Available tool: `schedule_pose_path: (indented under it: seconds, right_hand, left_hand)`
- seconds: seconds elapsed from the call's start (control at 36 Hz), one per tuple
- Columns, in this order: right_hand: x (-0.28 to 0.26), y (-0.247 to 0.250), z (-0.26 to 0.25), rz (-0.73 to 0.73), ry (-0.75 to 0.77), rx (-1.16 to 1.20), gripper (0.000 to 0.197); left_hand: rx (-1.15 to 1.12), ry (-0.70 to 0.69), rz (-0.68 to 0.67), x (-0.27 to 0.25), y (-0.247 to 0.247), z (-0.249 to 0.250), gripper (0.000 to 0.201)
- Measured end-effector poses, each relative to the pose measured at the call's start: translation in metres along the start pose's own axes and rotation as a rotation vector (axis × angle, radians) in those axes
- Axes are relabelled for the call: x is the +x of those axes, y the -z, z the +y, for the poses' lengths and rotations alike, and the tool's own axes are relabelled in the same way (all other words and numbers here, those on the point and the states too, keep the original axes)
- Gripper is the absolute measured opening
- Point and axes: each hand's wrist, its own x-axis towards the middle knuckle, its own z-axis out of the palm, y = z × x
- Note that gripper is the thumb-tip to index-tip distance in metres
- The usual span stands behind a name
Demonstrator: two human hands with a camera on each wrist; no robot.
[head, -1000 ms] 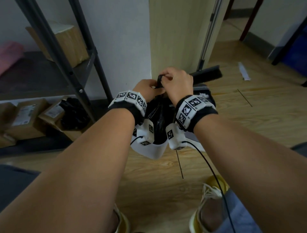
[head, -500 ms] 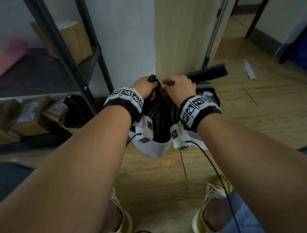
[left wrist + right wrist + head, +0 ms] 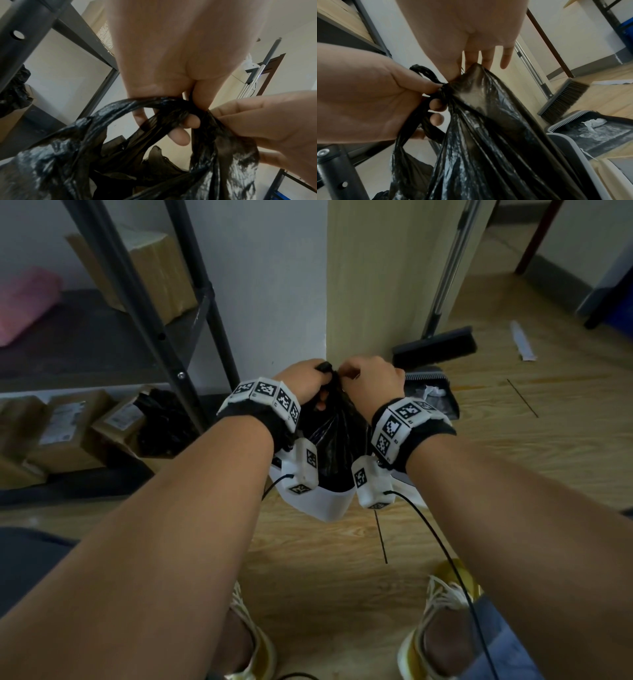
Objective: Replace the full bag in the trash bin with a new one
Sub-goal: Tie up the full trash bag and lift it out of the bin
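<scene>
To the left stands a metal shelf [image 3: 191, 313] with boxes [image 3: 61, 429]; the left hand [image 3: 303, 383] curls round a twisted black handle of the full bag [image 3: 337, 436]; the right hand [image 3: 371, 378], just beside it, pinches the gathered neck; the bag hangs straight down from both hands into the white bin [image 3: 322, 505]; right of them, a broom [image 3: 433, 345] and dustpan [image 3: 435, 395] crowd the lift path.

The head view looks steeply down from above, along both forearms to the black bag [image 3: 334, 426] and floor. Each wrist view sits very close under its own palm — looking along the fingers, tilted upward, it seems, toward the walls. All three share the bag's gathered top; the broom [image 3: 563, 100] shows in the head and right wrist views.
</scene>
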Motion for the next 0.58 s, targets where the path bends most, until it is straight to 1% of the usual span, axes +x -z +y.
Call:
schedule_pose_path:
  seconds: [0.06,0.14,0.28,0.33,0.39,0.47,0.53,0.58]
  right_hand:
    - [0.000,-0.002,0.000,0.012,-0.008,0.010,0.028]
    - [0.000,-0.004,0.001,0.056,-0.017,0.045,0.025]
    - [0.000,-0.005,0.001,0.170,-0.015,0.106,0.019]
    - [0.000,-0.005,0.000,0.201,-0.009,0.132,0.018]
    - [0.000,-0.005,-0.001,0.218,-0.005,0.147,0.017]
    - [-0.002,-0.006,-0.001,0.202,0.000,0.165,0.018]
    - [-0.004,-0.008,0.001,0.163,0.005,0.163,0.019]
    - [-0.008,-0.011,0.003,0.117,0.021,0.156,0.018]
  left_hand:
    - [-0.017,0.013,0.009,-0.001,0.000,0.000,0.019]
    - [-0.013,0.018,0.059,0.000,0.002,-0.001,0.027]
    - [0.035,0.012,0.165,0.001,0.007,-0.001,0.035]
    - [0.000,0.015,0.180,0.000,0.007,0.000,0.036]
    - [-0.036,0.038,0.182,-0.001,0.008,0.000,0.033]
    - [-0.203,0.133,0.186,-0.003,0.012,-0.004,0.023]
    - [-0.188,0.163,0.203,-0.004,0.015,-0.002,0.029]
    - [-0.205,0.154,0.245,-0.002,0.018,-0.005,0.035]
